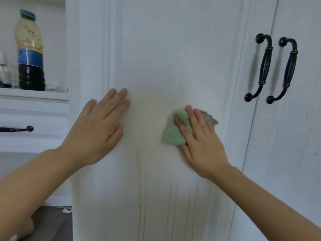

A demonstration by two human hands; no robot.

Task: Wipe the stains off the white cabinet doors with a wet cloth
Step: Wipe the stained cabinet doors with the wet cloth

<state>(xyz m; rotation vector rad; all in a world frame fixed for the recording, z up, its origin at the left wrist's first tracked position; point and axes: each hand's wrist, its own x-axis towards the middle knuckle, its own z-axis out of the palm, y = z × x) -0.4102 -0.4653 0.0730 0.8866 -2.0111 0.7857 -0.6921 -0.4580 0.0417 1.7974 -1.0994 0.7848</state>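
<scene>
A white cabinet door point(173, 49) fills the view. A yellowish smear point(152, 112) covers its middle, and several thin brown drip lines point(140, 197) run down from it. My right hand point(199, 141) presses a green cloth point(173, 133) flat against the door at the right of the smear, fingers straight and spread over it. A grey corner of the cloth sticks out past the fingertips. My left hand point(99, 126) lies flat on the door's left moulding, fingers straight, holding nothing.
Two black curved handles point(260, 66) point(284, 70) sit where this door meets the right door point(295, 136). On a shelf at the left stands a plastic bottle point(30, 49) of dark liquid. Below it is a drawer with a black handle point(17, 129).
</scene>
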